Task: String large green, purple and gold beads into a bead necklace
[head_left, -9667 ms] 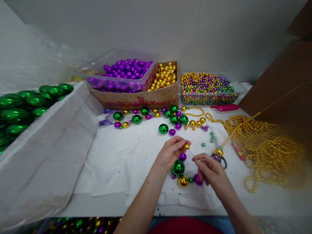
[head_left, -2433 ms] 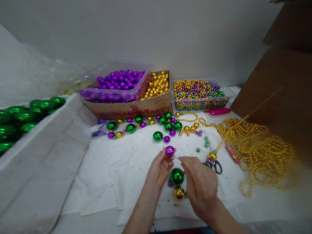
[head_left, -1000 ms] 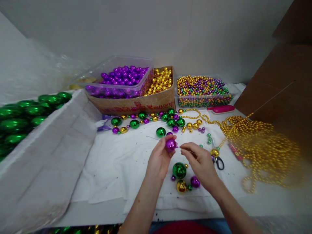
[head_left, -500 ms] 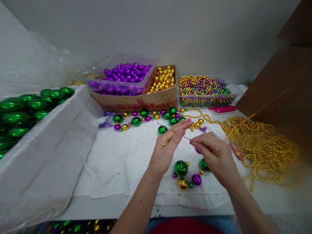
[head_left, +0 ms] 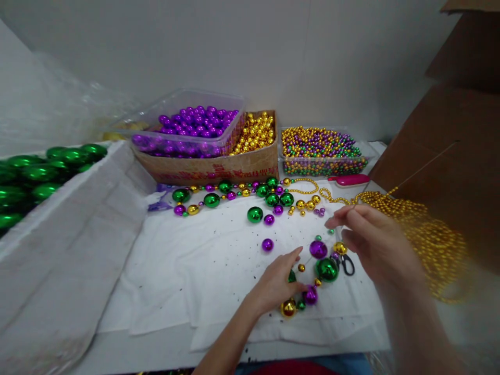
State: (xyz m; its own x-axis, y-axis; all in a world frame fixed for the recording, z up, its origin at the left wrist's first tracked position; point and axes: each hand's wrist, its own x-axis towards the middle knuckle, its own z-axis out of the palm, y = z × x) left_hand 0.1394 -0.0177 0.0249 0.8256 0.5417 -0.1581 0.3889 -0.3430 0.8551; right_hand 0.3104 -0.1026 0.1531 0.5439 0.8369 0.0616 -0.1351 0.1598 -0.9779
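Note:
My left hand is low over a half-strung loop of shiny beads, its thumb and fingers around a large green bead. Beside the thumb lies a purple bead, with a gold bead just below. My right hand, blurred, is raised at the right with fingertips pinched; a thin thread seems to run from them, mostly hidden. Under that hand the strand continues with a purple bead and a large green bead. Black-handled scissors lie partly beneath the strand.
Behind stand a clear tub of purple beads, a cardboard box and a tub of small mixed beads. A finished-looking bead strand lies before them. Gold bead chains pile at right; a foam box borders the left.
My left hand has moved down onto the strand, away from the thread. My right hand has moved right, and the strand has shifted. Loose purple beads and scissors have come into view.

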